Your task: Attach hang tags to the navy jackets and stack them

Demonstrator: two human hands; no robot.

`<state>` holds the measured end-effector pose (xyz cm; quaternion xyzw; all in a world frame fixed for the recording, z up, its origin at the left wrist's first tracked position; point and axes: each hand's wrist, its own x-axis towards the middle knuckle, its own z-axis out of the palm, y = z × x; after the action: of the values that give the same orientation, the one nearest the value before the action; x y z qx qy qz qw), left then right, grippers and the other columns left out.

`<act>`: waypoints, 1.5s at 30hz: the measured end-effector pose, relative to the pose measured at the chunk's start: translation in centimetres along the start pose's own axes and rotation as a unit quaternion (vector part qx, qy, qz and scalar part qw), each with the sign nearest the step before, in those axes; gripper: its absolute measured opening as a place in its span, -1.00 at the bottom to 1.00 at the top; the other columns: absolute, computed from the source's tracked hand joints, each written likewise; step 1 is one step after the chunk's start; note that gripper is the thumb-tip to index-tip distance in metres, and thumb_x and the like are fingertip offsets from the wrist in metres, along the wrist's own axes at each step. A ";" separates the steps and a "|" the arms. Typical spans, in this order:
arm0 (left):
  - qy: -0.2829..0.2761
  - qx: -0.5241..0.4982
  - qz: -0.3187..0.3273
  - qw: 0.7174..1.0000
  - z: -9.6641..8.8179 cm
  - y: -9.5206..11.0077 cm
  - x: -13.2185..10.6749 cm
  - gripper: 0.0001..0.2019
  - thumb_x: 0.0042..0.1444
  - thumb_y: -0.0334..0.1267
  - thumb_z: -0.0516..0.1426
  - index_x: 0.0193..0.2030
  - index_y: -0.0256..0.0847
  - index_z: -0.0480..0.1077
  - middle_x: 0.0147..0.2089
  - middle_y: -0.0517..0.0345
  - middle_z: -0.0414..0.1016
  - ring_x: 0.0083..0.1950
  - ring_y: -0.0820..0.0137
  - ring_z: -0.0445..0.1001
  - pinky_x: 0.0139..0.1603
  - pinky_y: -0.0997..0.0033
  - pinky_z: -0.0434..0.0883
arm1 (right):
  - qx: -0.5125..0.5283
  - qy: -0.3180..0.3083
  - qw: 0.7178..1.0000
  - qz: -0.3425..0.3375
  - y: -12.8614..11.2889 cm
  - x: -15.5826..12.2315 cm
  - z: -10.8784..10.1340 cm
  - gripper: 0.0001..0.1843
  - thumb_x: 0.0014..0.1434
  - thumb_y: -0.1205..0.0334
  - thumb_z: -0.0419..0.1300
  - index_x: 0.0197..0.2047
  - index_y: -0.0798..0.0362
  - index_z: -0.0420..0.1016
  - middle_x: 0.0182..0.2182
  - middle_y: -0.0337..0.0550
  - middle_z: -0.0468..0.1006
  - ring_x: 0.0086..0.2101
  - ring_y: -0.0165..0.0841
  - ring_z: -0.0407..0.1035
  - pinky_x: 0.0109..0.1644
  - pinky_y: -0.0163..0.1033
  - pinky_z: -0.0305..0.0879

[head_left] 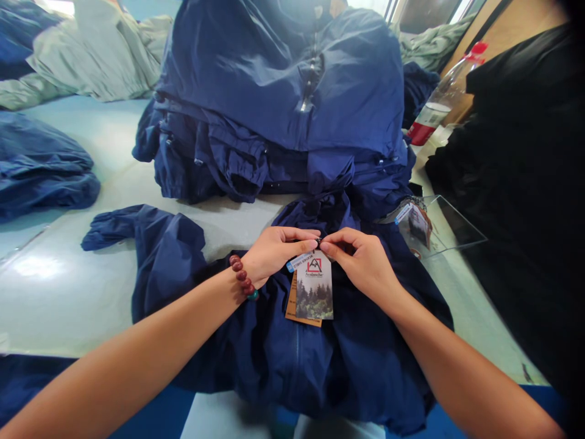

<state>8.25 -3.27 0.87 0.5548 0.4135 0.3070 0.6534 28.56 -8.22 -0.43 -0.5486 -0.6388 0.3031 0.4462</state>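
Observation:
A navy blue jacket (256,347) lies spread across the table's near edge, one sleeve stretched to the left. Over its upper front hang several paper hang tags (314,286), the top one printed with a mountain logo and trees. My left hand (278,251), with a beaded bracelet (244,278) at the wrist, pinches the small dark cord at the tags' top. Right beside it my right hand (359,256) pinches the same dark cord, fingertips nearly touching the left ones. The cord's ends are mostly hidden by the fingers.
A tall stack of folded navy jackets (278,91) stands just beyond. At right are a clear plastic tray (450,228) holding more tags, a red-capped bottle (441,97) and a large black cloth (521,158). Navy garments (43,164) and pale green ones (100,55) lie left.

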 end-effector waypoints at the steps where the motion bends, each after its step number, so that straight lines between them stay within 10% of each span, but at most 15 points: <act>1: 0.001 -0.002 0.001 1.000 0.0 0.0 0.0 -0.77 0.05 -0.10 0.42 -0.19 -0.17 0.71 0.26 -0.05 0.58 0.25 0.08 0.56 0.34 0.10 0.44 | 0.008 -0.004 1.000 0.006 0.1 0.0 0.0 -0.89 0.25 0.15 0.36 -0.24 -0.01 0.69 -0.32 -0.18 0.69 -0.33 -0.29 0.49 -0.23 -0.19 0.35; 21: 0.075 0.170 0.187 0.965 0.8 -0.3 -0.3 -0.91 0.15 -0.21 0.34 -0.24 -0.13 0.66 0.05 0.10 0.68 0.12 0.22 0.61 0.30 0.16 0.44 | 0.265 -0.090 0.948 0.151 0.3 0.5 -0.1 -0.73 0.11 0.01 0.46 -0.28 0.05 0.67 -0.35 -0.20 0.62 -0.34 -0.37 0.42 -0.15 -0.24 0.33; 36: 0.106 0.320 0.267 0.903 1.3 -0.5 -0.6 -0.97 0.19 -0.32 0.30 -0.23 -0.12 0.59 -0.05 0.17 0.70 0.07 0.28 0.56 0.24 0.14 0.41 | -0.004 -0.039 0.999 0.027 -0.9 -0.1 0.0 -0.94 0.22 0.26 0.20 -0.24 0.03 0.50 -0.33 -0.23 0.53 -0.34 -0.35 0.36 -0.27 -0.23 0.25; 45: 0.049 0.308 0.227 0.923 1.2 -1.1 -0.4 -0.90 0.25 -0.19 0.25 -0.17 -0.11 0.58 -0.02 0.16 0.68 0.08 0.27 0.56 0.22 0.21 0.41 | -0.099 -0.066 0.988 -0.095 -0.2 -0.2 0.0 -0.96 0.34 0.29 0.07 -0.21 -0.01 0.29 -0.23 -0.14 0.41 -0.22 -0.27 0.34 -0.08 -0.13 0.29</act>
<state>9.08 -4.38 -0.06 0.7919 0.3826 0.3311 0.3419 28.49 -8.45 -0.25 -0.5057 -0.7429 0.2303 0.3732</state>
